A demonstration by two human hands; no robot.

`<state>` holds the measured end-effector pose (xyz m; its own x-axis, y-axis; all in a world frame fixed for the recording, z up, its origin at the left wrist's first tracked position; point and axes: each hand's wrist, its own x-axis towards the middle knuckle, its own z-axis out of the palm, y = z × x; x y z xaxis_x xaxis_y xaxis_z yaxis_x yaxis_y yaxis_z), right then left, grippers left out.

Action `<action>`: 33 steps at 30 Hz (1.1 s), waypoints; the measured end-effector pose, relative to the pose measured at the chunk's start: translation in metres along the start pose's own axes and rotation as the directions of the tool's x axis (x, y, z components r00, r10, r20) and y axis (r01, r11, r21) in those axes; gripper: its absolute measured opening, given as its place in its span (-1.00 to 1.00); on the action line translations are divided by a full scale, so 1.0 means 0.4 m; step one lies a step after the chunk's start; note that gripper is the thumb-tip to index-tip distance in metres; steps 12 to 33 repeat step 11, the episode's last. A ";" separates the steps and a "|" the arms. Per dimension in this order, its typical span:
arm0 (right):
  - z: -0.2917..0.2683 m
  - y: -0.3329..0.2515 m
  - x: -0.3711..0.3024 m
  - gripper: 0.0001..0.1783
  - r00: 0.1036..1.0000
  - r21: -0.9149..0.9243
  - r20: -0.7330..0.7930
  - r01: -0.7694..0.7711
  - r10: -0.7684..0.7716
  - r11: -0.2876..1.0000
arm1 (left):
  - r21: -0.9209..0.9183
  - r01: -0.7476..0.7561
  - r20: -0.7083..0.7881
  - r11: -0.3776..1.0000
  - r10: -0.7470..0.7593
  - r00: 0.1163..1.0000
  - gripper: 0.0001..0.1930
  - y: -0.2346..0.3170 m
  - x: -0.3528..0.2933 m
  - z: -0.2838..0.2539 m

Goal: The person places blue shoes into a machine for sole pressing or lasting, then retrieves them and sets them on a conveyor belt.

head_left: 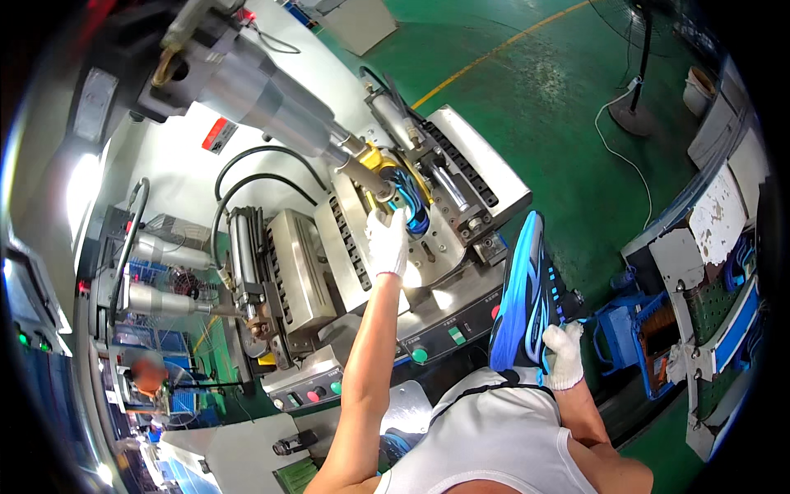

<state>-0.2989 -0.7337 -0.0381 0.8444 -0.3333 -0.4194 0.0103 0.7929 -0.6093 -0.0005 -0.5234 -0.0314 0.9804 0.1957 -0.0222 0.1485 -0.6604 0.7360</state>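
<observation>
My left hand (388, 242), in a white glove, reaches to a blue and black shoe (411, 202) seated in the machine's metal press station. Its fingertips are stretched out and apart at the shoe's near edge; whether they press on it I cannot tell. Above that shoe a metal press rod (368, 179) comes down, with a yellow part (375, 158) behind. On the right, my gloved right hand (564, 354) is closed on another shoe, a blue and black one (522, 305), held upright with its toe pointing up and away from me.
A front panel with a green button (420, 355) runs along the machine's near side. To its left stands a second press station (300, 263). At right are a blue crate (629, 329) and a rack (708, 272) with shoes. A floor fan (634, 115) stands far right.
</observation>
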 end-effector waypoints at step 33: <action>-0.042 -0.004 -0.090 -0.02 0.997 -0.104 -0.074 0.012 -0.020 0.995 | 0.135 -0.108 -0.051 0.985 0.115 0.992 -0.24 -0.226 0.282 0.237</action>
